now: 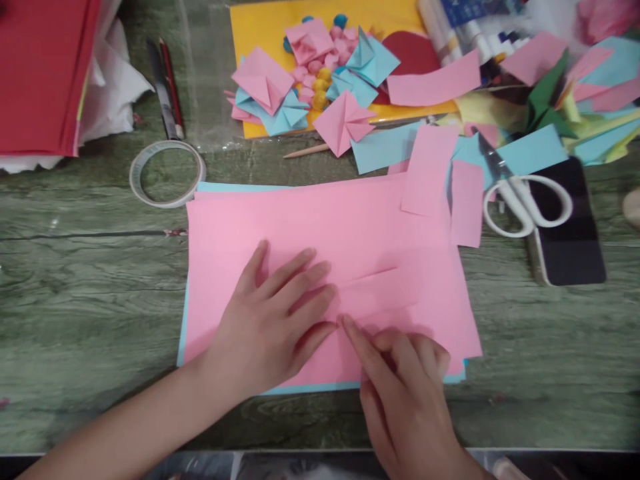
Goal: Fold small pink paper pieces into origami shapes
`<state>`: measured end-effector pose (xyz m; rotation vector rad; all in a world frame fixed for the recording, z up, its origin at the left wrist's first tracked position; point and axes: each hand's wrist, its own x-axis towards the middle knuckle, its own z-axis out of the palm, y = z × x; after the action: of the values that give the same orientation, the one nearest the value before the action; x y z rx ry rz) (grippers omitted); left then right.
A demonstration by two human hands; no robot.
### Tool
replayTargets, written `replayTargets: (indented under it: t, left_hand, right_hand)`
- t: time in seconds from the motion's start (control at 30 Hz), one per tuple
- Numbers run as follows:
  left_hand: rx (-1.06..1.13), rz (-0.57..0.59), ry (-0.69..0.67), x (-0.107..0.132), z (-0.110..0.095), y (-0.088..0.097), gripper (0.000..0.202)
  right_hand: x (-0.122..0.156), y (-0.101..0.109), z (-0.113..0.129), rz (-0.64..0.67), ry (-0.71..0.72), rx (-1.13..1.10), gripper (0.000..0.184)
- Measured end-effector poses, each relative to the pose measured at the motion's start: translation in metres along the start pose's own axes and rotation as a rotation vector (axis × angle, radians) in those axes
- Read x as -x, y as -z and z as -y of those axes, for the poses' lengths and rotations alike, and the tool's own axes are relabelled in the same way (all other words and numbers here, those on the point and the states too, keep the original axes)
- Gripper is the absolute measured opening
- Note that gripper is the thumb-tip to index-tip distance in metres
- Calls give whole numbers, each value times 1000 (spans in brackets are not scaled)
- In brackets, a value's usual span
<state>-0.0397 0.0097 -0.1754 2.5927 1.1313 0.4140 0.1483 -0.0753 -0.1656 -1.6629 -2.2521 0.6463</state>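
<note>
A stack of pink paper sheets (240, 217) lies on the table, with light blue paper (181, 340) showing along its edges. On top is a small pink paper strip (383, 292), hard to tell from the sheet below. My left hand (273, 320) rests flat with its fingers spread, their tips over the strip's left end. The index finger of my right hand (405, 380) is stretched out, its tip pressing on the paper beside my left thumb. The other right fingers curl loosely, and nothing shows in them.
White-handled scissors (525, 203) lie partly over a phone (570, 233) at right. Cut pink pieces (430, 170) overlap the stack's top right. A tape roll (167, 175) sits at upper left. Folded paper shapes (345, 123) lie around a yellow sheet (255, 23); red paper (40, 73) is far left.
</note>
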Motion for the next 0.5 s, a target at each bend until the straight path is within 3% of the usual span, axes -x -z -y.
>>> replayTargets:
  t: [0.5]
  left_hand:
    - [-34,10,2,-1,-2,-1,28]
  right_hand:
    - [10,12,-23,-64,-109,94,56]
